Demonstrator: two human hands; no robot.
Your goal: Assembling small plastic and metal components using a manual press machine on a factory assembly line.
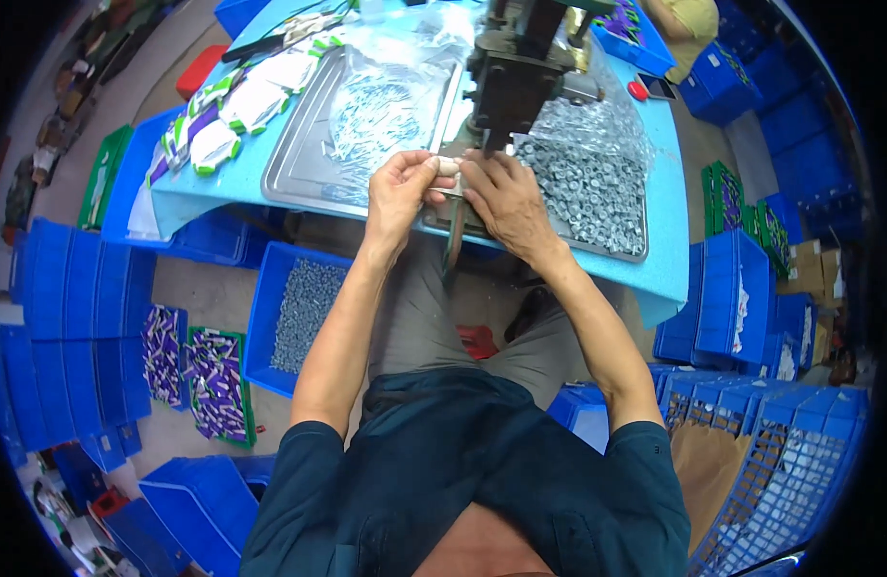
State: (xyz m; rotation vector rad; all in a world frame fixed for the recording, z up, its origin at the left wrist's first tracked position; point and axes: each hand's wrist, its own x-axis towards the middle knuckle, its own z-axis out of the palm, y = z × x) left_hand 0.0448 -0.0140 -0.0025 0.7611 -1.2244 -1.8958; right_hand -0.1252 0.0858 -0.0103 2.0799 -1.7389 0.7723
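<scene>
My left hand (401,195) is at the foot of a dark metal bench press (512,87), its thumb and fingers pinched together. A pale beige cover or wrap (447,167) shows at those fingertips; whatever they grip is too small to make out. Close beside it, my right hand (507,204) rests with bent fingers at the press base, fingertips nearly meeting the left ones. Its fingertips are partly hidden, so anything between them does not show. Left of the press, a metal tray (282,165) carries thin shiny pins. On the right, small grey metal nut-like parts (592,202) fill another tray.
White, purple and green packets (212,139) lie on the light blue tabletop (666,221). Below the table's left side stands a blue bin of small grey parts (304,313). Stacked blue crates (78,317) line the left. A person in yellow (691,29) is at the far right.
</scene>
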